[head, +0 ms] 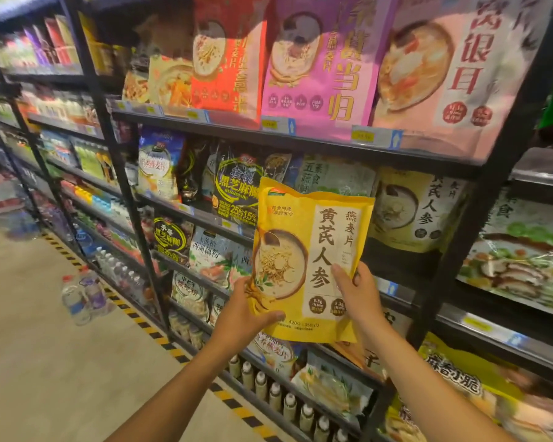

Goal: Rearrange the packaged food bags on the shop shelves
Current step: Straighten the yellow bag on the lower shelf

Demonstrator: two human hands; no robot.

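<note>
Black rack [505, 173] fills right side, shelves run far-left down the aisle. Top shelf: big upright bags, pink bag [441, 74] at right, purple bag [323, 59] left of it, red bag [230, 59] further left. Next shelf down: black bag [233, 189] at left, pale yellow bag [419, 208] at right, greenish bag [336, 180] between them, all standing upright. Lower shelves packed with more bags, print mostly blurred. Bottom shelf near: row of small white-capped bottles [288, 400]. Right bay: large green bag with mushroom picture [521, 260], yellow bag [460, 381] below it. Far left racks hold drinks, blurred. Wrapped water pack [83, 295] sits on the floor beside the striped floor line [141, 320].

Yellow oat bag [310, 260] held upright in front of the second and third shelves, apart from the shelf, overlapping the black bag's edge. Left hand [246, 311] clamped on its lower left corner, thumb on the front. Right hand [358, 291] clamped on its lower right edge, thumb on the front, fingers behind the bag. Both forearms reach up from near bottom edge.
</note>
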